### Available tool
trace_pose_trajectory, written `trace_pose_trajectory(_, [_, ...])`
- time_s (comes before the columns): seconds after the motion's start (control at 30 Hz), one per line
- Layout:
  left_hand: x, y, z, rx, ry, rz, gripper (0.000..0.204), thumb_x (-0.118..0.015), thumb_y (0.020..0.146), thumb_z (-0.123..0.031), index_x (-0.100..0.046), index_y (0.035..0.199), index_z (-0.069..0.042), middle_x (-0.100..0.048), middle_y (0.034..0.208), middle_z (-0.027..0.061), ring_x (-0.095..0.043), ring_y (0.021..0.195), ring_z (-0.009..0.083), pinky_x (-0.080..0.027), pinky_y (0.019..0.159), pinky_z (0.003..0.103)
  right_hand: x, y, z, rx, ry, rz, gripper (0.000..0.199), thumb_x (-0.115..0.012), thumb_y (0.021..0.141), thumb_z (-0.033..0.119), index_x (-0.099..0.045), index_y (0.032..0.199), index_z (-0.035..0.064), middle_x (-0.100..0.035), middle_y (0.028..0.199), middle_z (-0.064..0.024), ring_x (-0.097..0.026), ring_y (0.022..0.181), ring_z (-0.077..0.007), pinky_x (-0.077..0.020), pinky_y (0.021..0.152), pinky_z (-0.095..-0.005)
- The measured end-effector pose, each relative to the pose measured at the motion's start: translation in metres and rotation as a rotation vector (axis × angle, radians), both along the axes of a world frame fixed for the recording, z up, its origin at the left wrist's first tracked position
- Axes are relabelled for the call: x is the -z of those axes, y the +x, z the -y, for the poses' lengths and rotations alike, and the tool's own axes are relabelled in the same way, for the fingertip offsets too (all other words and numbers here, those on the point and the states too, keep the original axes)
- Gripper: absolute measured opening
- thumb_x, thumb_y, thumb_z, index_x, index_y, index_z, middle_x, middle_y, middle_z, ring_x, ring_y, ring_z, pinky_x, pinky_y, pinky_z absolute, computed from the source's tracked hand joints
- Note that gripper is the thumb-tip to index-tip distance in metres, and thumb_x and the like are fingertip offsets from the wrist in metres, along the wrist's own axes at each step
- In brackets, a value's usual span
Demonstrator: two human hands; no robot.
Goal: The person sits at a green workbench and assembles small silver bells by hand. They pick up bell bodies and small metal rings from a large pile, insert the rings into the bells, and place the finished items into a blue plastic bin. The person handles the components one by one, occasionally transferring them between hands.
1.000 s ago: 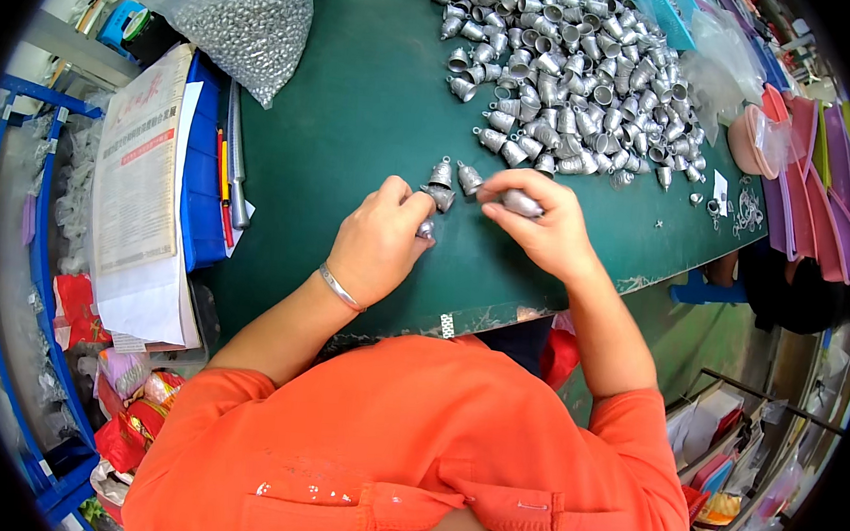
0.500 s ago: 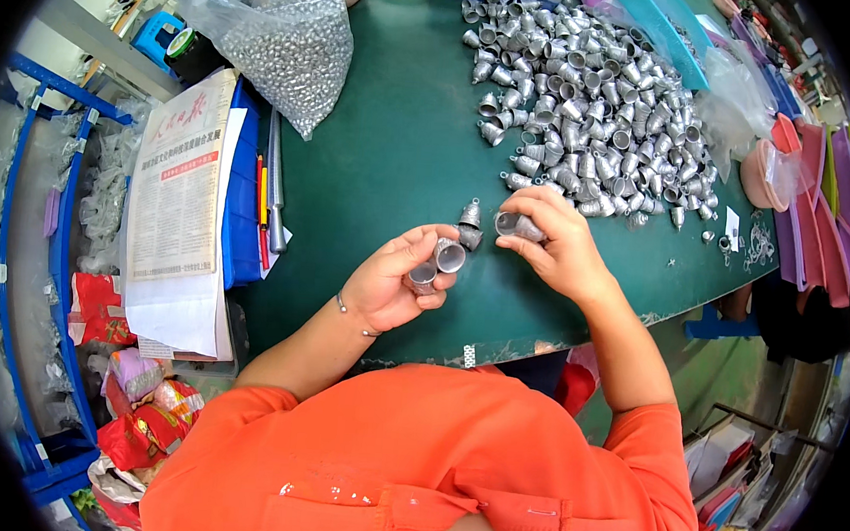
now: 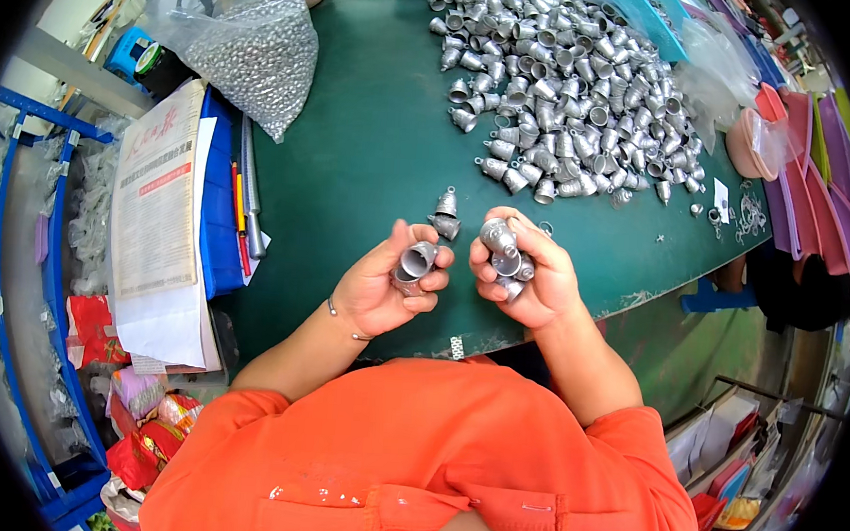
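My left hand [image 3: 370, 296] is curled around a silver metal bell [image 3: 419, 259], its hollow mouth tipped up; more grey metal shows beneath it under the fingers. Close by on the right, my right hand [image 3: 548, 291] grips several small silver bells [image 3: 497, 236] bunched between thumb and fingers, some pointing different ways. The fingertips of both hands face each other, a small gap apart. Just beyond that gap, a pair of bells [image 3: 445, 204] lies on the green table, one with its loop at the top. A large heap of similar bells [image 3: 590, 110] spreads over the far right.
A clear plastic bag of small silver beads [image 3: 253, 55] stands at the far left. Beside it are a newspaper [image 3: 160, 196], a blue bin [image 3: 220, 243] and pens [image 3: 241, 215]. Pink and purple bins [image 3: 808, 172] line the right edge, near a tangle of rings [image 3: 751, 219].
My right hand has turned and come down nearer my left, and several bells now show in it. My left hand shows one open bell mouth instead of two. The whole view has shifted slightly.
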State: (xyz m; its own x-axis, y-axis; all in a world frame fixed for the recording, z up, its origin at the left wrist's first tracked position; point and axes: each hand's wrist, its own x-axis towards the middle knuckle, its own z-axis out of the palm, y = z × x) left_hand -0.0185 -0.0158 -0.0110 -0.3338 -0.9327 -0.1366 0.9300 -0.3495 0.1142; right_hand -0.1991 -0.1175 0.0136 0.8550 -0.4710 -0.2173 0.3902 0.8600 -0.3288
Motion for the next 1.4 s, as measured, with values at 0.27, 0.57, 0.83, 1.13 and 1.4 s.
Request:
trace_pose_trajectory(0.27, [-0.012,-0.001,0.001,-0.034,0.079,-0.009,0.038,-0.037,0.097,-0.037,-0.050,0.115,-0.007,-0.054,0.097,0.0085,-0.050,0.077,0.0140,-0.042,0.056,0.023,0.012,-0.006,-0.001,-0.011,0.054,0.033,0.031,-0.047,0.091,0.028,-0.046,0.115,0.0090,-0.060,0.099,-0.0220,-0.059,0.075,-0.0255,-0.0445,0.048,-0.0292])
trace_pose_trajectory(0.57, [-0.021,-0.010,0.002,-0.161,0.190,0.420,0.025,-0.047,0.095,-0.024,-0.051,0.109,-0.004,-0.057,0.086,0.0065,-0.054,0.069,0.0123,-0.042,0.052,0.023,0.008,0.000,-0.009,0.153,-0.453,-0.282,0.026,-0.067,0.079,0.003,-0.054,0.101,0.0082,-0.063,0.095,-0.0106,-0.063,0.074,-0.0169,-0.0466,0.049,-0.0227])
trace_pose_trajectory(0.83, [-0.022,-0.020,-0.001,-0.571,-0.040,1.147,0.012,-0.060,0.084,-0.004,-0.056,0.096,-0.004,-0.060,0.094,0.0082,-0.057,0.078,0.0147,-0.046,0.060,0.025,0.009,0.008,-0.013,0.130,-0.390,-0.483,0.021,-0.061,0.087,0.017,-0.055,0.103,0.0065,-0.062,0.087,-0.0060,-0.063,0.071,-0.0150,-0.0475,0.045,-0.0232])
trace_pose_trajectory(1.13, [-0.032,-0.041,0.017,-0.904,-0.876,2.115,0.041,-0.075,0.067,-0.014,-0.056,0.104,-0.007,-0.060,0.099,0.0062,-0.056,0.087,0.0255,-0.040,0.080,0.040,0.010,0.041,-0.029,-0.004,0.225,-0.075,0.043,-0.040,0.094,0.044,-0.052,0.113,0.0077,-0.057,0.103,-0.0053,-0.056,0.094,-0.0182,-0.0475,0.083,-0.0332])
trace_pose_trajectory(1.4, [-0.027,-0.029,0.018,-1.143,-0.678,1.811,0.027,-0.061,0.076,0.000,-0.053,0.102,-0.002,-0.057,0.099,0.0127,-0.056,0.093,0.0234,-0.042,0.087,0.037,0.015,0.000,-0.032,0.091,0.452,0.182,0.041,-0.041,0.090,0.048,-0.059,0.110,0.0156,-0.060,0.106,-0.0135,-0.059,0.088,-0.0305,-0.0459,0.055,-0.0388])
